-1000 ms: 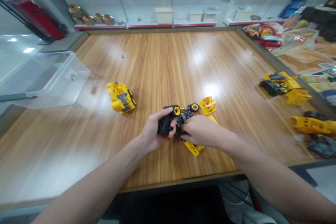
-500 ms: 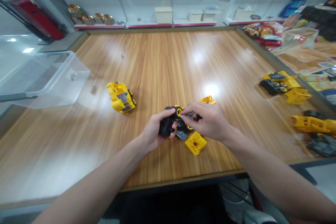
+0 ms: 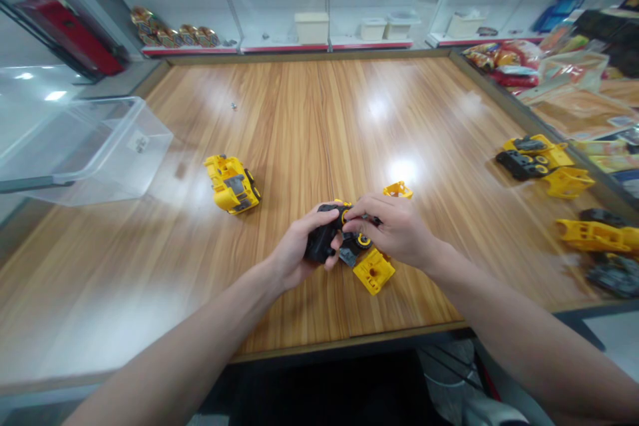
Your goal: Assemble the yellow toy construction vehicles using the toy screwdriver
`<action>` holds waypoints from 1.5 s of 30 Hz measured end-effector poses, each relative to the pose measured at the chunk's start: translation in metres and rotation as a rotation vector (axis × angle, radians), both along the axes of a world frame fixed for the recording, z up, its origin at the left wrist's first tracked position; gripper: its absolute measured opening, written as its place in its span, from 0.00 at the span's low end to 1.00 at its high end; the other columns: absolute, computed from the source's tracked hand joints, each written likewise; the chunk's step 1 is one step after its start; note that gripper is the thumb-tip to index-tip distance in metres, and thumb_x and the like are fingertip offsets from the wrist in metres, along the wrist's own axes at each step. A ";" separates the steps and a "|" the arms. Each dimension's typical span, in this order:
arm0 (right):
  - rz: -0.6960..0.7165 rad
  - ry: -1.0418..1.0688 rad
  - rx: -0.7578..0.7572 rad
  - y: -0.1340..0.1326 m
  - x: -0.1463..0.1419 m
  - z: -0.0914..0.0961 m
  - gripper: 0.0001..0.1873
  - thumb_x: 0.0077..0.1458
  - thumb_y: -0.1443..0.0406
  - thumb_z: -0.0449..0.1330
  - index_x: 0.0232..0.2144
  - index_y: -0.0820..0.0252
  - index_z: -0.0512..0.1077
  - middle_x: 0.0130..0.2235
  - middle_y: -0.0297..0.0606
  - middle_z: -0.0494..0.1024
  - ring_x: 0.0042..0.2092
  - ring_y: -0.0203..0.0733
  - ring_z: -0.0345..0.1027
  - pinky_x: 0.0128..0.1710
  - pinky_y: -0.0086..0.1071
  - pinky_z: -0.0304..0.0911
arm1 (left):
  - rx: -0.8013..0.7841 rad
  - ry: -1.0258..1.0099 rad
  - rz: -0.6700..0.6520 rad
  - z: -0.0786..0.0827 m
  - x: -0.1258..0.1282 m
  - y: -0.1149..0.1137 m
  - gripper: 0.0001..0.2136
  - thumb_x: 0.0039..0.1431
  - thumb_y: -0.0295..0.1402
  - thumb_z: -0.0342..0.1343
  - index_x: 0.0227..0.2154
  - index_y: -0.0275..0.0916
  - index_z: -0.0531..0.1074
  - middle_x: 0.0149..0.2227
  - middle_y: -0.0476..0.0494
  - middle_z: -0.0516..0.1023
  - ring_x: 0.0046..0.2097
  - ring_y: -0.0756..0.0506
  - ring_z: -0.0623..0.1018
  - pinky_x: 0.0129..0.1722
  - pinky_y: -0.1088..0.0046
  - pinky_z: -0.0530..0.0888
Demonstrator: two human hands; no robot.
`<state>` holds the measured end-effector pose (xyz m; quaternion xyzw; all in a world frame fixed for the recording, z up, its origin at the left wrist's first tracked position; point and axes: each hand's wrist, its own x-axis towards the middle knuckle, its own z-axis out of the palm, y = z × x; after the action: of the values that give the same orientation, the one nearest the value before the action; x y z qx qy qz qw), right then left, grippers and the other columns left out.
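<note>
My left hand (image 3: 299,249) is closed around a black toy chassis (image 3: 322,243) with yellow-hubbed wheels, held just above the wooden table (image 3: 309,120). My right hand (image 3: 394,229) pinches the chassis from the right, fingertips at its top near a wheel. A flat yellow toy panel (image 3: 373,271) lies on the table right under my right hand. A small yellow cage-like piece (image 3: 398,189) peeks out behind my right hand. A yellow toy truck body (image 3: 231,184) sits apart to the left.
A clear plastic bin (image 3: 84,150) stands at the table's left edge. More yellow and black toy vehicles (image 3: 542,160) and parts (image 3: 596,236) lie at the right edge, with bagged goods (image 3: 504,63) behind. Glass display shelves (image 3: 309,6) line the far side.
My right hand lifted off the yellow panel, uncovering it, and moved up onto the top of the chassis. My left hand kept its grip, shifting slightly toward me.
</note>
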<state>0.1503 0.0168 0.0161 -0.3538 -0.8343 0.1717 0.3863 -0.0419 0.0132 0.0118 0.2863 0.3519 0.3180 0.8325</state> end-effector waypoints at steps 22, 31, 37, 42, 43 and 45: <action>-0.022 0.010 -0.173 -0.003 0.003 0.005 0.09 0.61 0.64 0.56 0.29 0.62 0.68 0.25 0.31 0.71 0.25 0.32 0.61 0.26 0.29 0.54 | -0.098 -0.063 0.040 -0.004 -0.003 0.006 0.14 0.61 0.41 0.52 0.35 0.33 0.74 0.29 0.42 0.80 0.14 0.52 0.71 0.10 0.80 0.64; -0.009 -0.054 -0.159 -0.001 0.007 0.005 0.13 0.60 0.67 0.54 0.26 0.63 0.74 0.24 0.34 0.73 0.25 0.33 0.63 0.26 0.30 0.54 | -0.058 -0.006 0.043 -0.006 -0.004 0.005 0.15 0.61 0.43 0.53 0.37 0.34 0.75 0.32 0.43 0.79 0.16 0.53 0.72 0.11 0.80 0.64; -0.026 -0.122 -0.125 -0.002 0.004 0.006 0.09 0.57 0.68 0.55 0.27 0.63 0.74 0.26 0.35 0.74 0.27 0.34 0.64 0.29 0.30 0.56 | -0.064 0.025 0.023 -0.008 -0.004 0.005 0.15 0.60 0.43 0.53 0.35 0.35 0.74 0.31 0.45 0.79 0.16 0.52 0.73 0.10 0.80 0.62; -0.072 -0.132 -0.110 -0.003 0.001 0.003 0.07 0.56 0.66 0.58 0.29 0.63 0.74 0.27 0.36 0.75 0.28 0.35 0.67 0.29 0.30 0.57 | -0.045 0.075 0.066 -0.008 -0.002 0.004 0.13 0.58 0.43 0.56 0.33 0.36 0.73 0.27 0.47 0.77 0.16 0.52 0.73 0.10 0.80 0.64; -0.075 -0.132 -0.109 -0.003 0.001 0.002 0.07 0.56 0.66 0.58 0.29 0.63 0.74 0.27 0.36 0.76 0.29 0.36 0.67 0.30 0.30 0.57 | -0.035 0.087 0.075 -0.008 -0.001 0.003 0.13 0.57 0.43 0.57 0.33 0.36 0.72 0.27 0.47 0.77 0.16 0.52 0.72 0.10 0.79 0.64; -0.076 -0.134 -0.107 -0.003 0.001 0.002 0.07 0.57 0.66 0.57 0.29 0.63 0.74 0.28 0.36 0.76 0.29 0.36 0.68 0.30 0.30 0.57 | -0.021 0.105 0.089 -0.008 -0.001 0.003 0.13 0.57 0.43 0.57 0.33 0.36 0.72 0.26 0.47 0.77 0.16 0.51 0.72 0.10 0.79 0.64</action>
<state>0.1510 0.0139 0.0179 -0.4159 -0.8339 0.1774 0.3164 -0.0425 0.0160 0.0040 0.2779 0.4106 0.3358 0.8009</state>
